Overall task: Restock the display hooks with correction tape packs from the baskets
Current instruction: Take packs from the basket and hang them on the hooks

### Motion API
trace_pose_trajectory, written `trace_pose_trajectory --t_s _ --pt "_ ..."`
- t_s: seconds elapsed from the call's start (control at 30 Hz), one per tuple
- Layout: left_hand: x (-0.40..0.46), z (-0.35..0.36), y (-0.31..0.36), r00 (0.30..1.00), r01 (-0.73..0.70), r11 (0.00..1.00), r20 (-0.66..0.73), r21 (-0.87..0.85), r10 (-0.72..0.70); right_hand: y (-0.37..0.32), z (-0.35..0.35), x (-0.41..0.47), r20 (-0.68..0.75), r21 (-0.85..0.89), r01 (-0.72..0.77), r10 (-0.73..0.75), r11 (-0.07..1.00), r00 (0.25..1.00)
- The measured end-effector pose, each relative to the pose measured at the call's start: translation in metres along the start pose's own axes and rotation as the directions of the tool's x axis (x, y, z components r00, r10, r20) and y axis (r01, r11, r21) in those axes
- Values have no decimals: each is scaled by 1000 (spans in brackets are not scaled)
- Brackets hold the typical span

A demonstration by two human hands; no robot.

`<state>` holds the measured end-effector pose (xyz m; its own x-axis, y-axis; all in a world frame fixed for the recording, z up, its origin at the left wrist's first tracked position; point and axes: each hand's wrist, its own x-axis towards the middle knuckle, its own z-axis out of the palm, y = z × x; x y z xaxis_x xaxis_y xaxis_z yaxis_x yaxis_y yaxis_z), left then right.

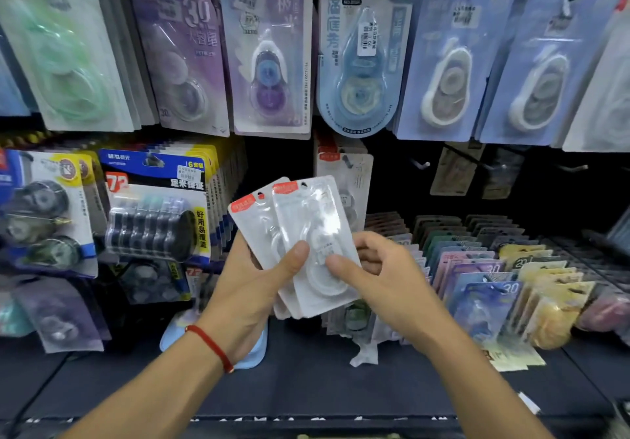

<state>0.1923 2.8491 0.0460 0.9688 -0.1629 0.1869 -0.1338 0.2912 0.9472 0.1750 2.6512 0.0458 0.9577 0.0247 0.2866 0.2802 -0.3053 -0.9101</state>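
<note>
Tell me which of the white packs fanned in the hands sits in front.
The right-hand white pack is frontmost: its red-tabbed top overlaps the left pack, and both thumbs press on its face.

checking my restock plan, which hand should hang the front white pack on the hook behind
Right. The left hand grips the whole fan of white packs, its thumb across them. The right hand already pinches the front pack's edge and sits nearer the matching hung pack.

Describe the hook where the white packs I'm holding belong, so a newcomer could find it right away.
Look at the lower row of hooks, below the hanging purple BoBo pack. Straight behind the white packs held in both hands hangs the matching pack. It alone there is white with a red-orange top label; its neighbours are blue, yellow and black.
</note>
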Motion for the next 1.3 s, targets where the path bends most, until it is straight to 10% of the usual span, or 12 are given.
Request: trace_pose_trajectory --t_s 0.7,0.9,1.07,1.3 --pt "8 -14 -1 934 -194 964 -268 181 238 -1 0 -1 -371 116 74 -26 990 928" --pt "5 -11 0 938 -208 950 -228 234 261 5 1 1 -302 -335 -98 -8 937 953" --pt "3 -4 -3 970 -137 955 -160 264 183 1 9 -3 -51 -151 14 -22 988 998" --pt "-2 -2 2 997 -27 997 -66 76 32 2 2 -2 -69 75 16 -11 997 998"
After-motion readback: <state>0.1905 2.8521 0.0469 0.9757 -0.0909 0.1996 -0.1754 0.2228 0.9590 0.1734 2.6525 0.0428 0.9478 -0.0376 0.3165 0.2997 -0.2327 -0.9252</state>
